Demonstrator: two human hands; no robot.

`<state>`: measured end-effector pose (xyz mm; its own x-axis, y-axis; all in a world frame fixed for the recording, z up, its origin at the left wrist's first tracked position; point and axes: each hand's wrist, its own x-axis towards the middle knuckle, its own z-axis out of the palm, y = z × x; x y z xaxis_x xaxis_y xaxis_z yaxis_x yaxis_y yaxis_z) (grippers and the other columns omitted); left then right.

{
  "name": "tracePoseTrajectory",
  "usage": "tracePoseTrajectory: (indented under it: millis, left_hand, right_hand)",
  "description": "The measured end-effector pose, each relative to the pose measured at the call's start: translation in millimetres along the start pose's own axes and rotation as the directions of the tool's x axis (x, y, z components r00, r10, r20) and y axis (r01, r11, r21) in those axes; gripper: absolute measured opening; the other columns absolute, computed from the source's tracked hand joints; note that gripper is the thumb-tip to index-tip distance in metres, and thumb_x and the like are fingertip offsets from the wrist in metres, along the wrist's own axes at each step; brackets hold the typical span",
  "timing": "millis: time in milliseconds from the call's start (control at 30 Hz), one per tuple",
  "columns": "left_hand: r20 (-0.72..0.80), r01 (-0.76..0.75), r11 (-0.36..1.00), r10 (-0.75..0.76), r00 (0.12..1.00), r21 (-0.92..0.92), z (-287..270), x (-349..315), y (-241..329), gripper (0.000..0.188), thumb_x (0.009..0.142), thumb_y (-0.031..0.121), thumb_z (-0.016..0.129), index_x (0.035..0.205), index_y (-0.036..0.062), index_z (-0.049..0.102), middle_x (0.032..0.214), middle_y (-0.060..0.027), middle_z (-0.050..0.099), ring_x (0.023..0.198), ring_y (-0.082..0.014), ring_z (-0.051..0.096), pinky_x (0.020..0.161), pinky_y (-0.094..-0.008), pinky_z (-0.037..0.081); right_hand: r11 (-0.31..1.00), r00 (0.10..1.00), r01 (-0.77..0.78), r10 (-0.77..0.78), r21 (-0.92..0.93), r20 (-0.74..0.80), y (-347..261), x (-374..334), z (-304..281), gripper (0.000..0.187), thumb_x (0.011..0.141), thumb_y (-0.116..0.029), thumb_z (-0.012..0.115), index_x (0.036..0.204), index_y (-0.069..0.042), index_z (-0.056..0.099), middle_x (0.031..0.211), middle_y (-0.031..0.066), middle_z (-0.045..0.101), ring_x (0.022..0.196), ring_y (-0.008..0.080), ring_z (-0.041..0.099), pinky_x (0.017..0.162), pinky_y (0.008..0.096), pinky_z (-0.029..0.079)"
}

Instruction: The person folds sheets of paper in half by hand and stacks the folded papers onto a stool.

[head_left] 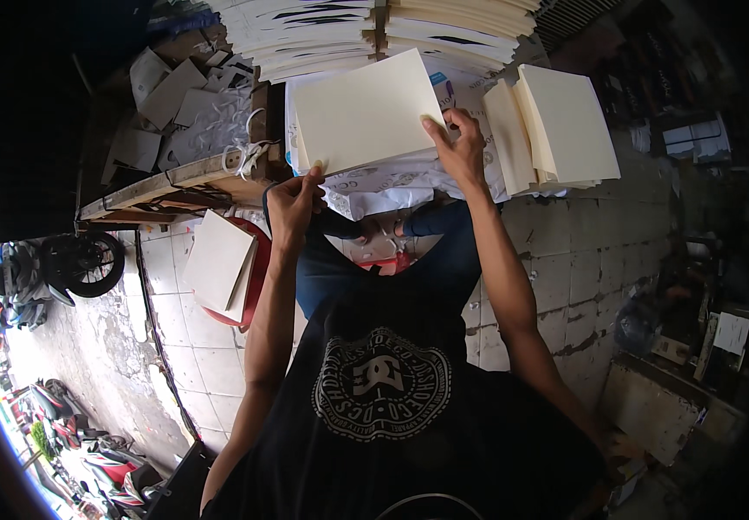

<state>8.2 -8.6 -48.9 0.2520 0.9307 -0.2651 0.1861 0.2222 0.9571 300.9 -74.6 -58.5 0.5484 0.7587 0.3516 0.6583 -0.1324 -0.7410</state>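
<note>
Both my hands hold up a cream cardboard sheet (366,113), tilted over a table covered with printed white paper (383,201). My left hand (295,204) pinches its near left corner, thumb on top. On the right edge, my right hand (459,146) grips with the thumb on the face and the fingers curled behind. A second pale edge shows along the sheet's left side; I cannot tell whether it is a fold or another sheet. To the right of my right hand lies a pile of similar cream sheets (569,126), partly overhanging the table's edge.
Tall stacks of pale sheets (305,39) stand at the table's far side. A wooden bin (192,178) of white scraps and strips adjoins on the left. Below it, more cream boards (221,264) rest on a red stool (262,260). Motorbikes (88,433) are parked at far left.
</note>
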Motion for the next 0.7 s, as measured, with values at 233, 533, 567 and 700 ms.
tracePoseTrajectory:
  millis: [233, 533, 567, 700]
  left_hand:
    - [0.008, 0.002, 1.000, -0.002, 1.000, 0.014, 0.0, -1.1, 2.8, 0.047, 0.092, 0.040, 0.072, 0.086, -0.0067, 0.073, 0.065, -0.0056, 0.064, 0.054, -0.0101, 0.060, 0.051, -0.0235, 0.046]
    - [0.001, 0.022, 0.998, -0.022, 1.000, -0.053, 1.0, -0.6, -3.0, 0.045, 0.091, 0.039, 0.073, 0.084, -0.0054, 0.071, 0.067, -0.0049, 0.064, 0.055, -0.0103, 0.059, 0.052, -0.0234, 0.046]
    - [0.006, 0.023, 0.995, -0.023, 1.000, -0.096, -0.2, 0.1, -4.5, 0.044, 0.091, 0.038, 0.073, 0.083, -0.0049, 0.071, 0.067, -0.0049, 0.064, 0.056, -0.0103, 0.059, 0.052, -0.0234, 0.045]
    - [0.038, 0.027, 0.992, -0.023, 0.999, -0.120, -2.6, 0.0, -1.8, 0.042, 0.091, 0.037, 0.074, 0.080, -0.0032, 0.070, 0.068, -0.0044, 0.064, 0.056, -0.0103, 0.059, 0.053, -0.0233, 0.045]
  right_hand:
    - [1.000, 1.000, 0.016, -0.015, -0.018, 0.022, 0.7, 0.1, -1.7, 0.036, 0.083, -0.036, 0.078, 0.094, -0.006, 0.062, 0.104, 0.0074, 0.062, 0.103, 0.0321, 0.054, 0.089, 0.0464, 0.043]
    - [0.893, 0.879, 0.419, -0.353, -0.164, 0.322, -103.5, -64.5, 35.7, 0.089, 0.079, -0.047, 0.076, 0.149, -0.007, 0.037, 0.154, 0.0118, 0.037, 0.143, 0.0277, 0.034, 0.105, 0.0654, 0.023]
    - [0.882, 0.863, 0.435, -0.351, -0.182, 0.362, -100.8, -73.5, 38.3, 0.091, 0.079, -0.048, 0.076, 0.149, -0.006, 0.036, 0.155, 0.0119, 0.036, 0.144, 0.0264, 0.034, 0.105, 0.0636, 0.023]
    - [0.889, 0.943, 0.315, -0.252, -0.331, 0.218, -53.3, -72.9, 6.2, 0.101, 0.078, -0.059, 0.076, 0.151, -0.003, 0.035, 0.154, 0.0126, 0.040, 0.145, 0.0211, 0.034, 0.110, 0.0550, 0.015]
